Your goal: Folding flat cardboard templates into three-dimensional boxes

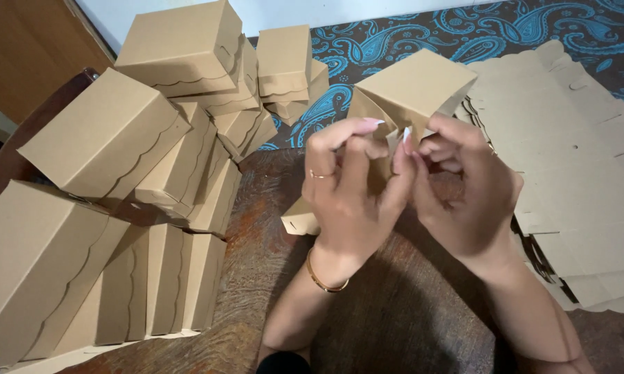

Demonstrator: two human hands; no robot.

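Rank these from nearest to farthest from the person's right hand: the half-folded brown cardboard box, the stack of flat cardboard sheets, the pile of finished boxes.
1. Half-folded brown cardboard box: gripped by the right hand.
2. Stack of flat cardboard sheets: just right.
3. Pile of finished boxes: far left.

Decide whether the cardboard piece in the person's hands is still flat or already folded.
Partly folded. The cardboard box stands up with angled panels between left hand and right hand, unlike the flat blanks beside it.

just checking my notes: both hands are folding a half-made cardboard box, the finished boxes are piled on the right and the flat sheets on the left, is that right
Not quite. The head view shows the finished boxes piled on the left and the flat sheets stacked on the right. The rest holds: the left hand and right hand are both on the half-made cardboard box.
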